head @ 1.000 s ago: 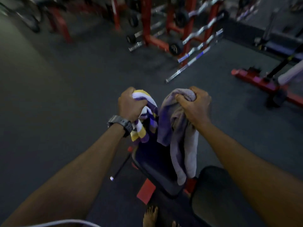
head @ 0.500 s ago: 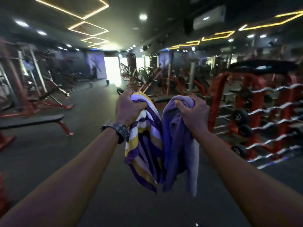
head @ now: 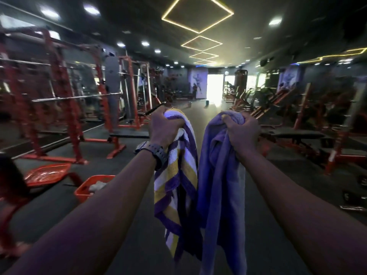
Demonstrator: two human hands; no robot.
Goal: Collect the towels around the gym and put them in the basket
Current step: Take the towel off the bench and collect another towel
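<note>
Out front, left hand (head: 162, 129) grips striped towel (head: 178, 181); right hand (head: 241, 131) grips lavender towel (head: 220, 187); both hang lengthwise.

Two bare forearms in shot, no sleeves anywhere up to the frame edge. Left hand (head: 163, 130) and right hand (head: 241, 132) both bare too, no gloves, no rings to be made out. Only thing worn: a chunky dark grey digital-style wristwatch (head: 156, 153) on the left wrist, with a thick ribbed resin-looking strap and a squarish case turned toward the outer side of the wrist. Face of it angled away and a bit blurry, so can't read anything off it. Nothing on the right wrist side.
</note>
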